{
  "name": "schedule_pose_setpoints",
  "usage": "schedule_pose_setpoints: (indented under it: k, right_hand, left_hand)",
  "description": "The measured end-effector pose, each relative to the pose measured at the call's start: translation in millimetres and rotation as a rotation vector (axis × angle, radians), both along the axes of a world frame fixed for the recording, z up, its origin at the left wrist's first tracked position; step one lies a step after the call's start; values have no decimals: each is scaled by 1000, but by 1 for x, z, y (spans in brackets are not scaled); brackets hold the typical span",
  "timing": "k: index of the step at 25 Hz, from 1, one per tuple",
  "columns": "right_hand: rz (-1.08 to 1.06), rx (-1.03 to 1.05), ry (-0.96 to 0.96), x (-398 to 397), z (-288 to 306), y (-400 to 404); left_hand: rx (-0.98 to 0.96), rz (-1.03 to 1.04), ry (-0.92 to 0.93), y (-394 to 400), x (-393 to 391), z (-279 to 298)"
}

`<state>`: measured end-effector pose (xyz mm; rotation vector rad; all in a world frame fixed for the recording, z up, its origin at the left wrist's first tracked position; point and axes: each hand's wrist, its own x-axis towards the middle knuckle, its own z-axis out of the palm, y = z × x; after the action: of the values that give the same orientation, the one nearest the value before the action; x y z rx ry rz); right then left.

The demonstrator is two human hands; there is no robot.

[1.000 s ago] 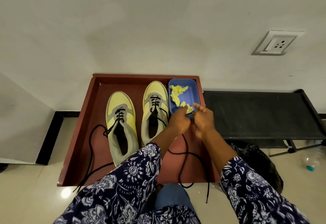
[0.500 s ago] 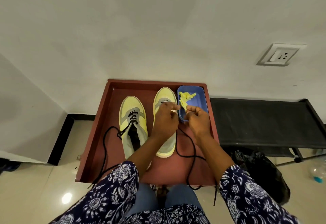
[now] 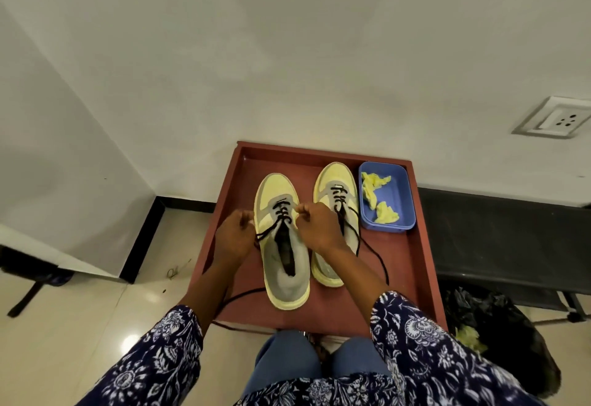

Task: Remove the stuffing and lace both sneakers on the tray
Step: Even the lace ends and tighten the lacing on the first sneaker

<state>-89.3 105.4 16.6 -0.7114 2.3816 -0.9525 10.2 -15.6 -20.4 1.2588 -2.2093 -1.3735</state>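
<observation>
A red-brown tray [image 3: 412, 265] holds two yellow-and-grey sneakers side by side, toes toward the wall. The left hand [image 3: 232, 239] and the right hand [image 3: 319, 229] flank the left sneaker [image 3: 283, 281], each with fingers curled at its black lace [image 3: 281, 213]. The right sneaker [image 3: 337, 178] lies just beside a blue tub [image 3: 399, 194] holding crumpled yellow paper stuffing [image 3: 372, 188].

- The left hand [image 3: 232, 237] hovered over the tray's [image 3: 415, 265] left edge, and just to its right stood the left sneaker [image 3: 283, 245].
- The right hand [image 3: 319, 226] sat between the 2 sneakers, partly over the right sneaker [image 3: 335, 181].
- To the right of that hand, beyond the right sneaker, the bin [image 3: 399, 191] held the stuffing [image 3: 372, 188].
- Lace ends [image 3: 380, 258] trailed behind both hands, toward the person.
</observation>
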Motion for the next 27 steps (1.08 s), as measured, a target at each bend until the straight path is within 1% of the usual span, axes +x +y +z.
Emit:
schedule_pose_setpoints:
  k: [1,3,5,6,9,11,15,17,20,25,27]
  right_hand:
    - [63,39,33,2,-2,-5]
    - [189,139,55,4,-5,-12]
    - [276,223,67,6,-11,-18]
    - [286,252,61,7,-13,-19]
    - [292,287,59,6,-17,-21]
    - [266,268,77,6,-19,-20]
    - [250,237,117,5,-22,-19]
    - [244,227,108,7,-21,-18]
    - [182,226,103,14,-21,-13]
    - [114,235,154,19,-23,-14]
    - [106,238,162,20,-23,-15]
  left_hand:
    - [28,-24,-61,0,6,-4]
    - [82,-165,-144,3,13,-9]
    - [128,-298,-145,6,15,-12]
    - [118,-317,-143,7,15,-14]
    - [-53,-290,-189,2,11,-21]
    - [-76,-320,-221,-4,10,-18]
    - [55,-354,-154,-17,15,-13]
    - [73,-371,-101,-21,20,-15]
    - [97,-309,23,-26,19,-10]
    - [218,-290,123,-29,10,21]
    - [234,-295,139,-27,7,37]
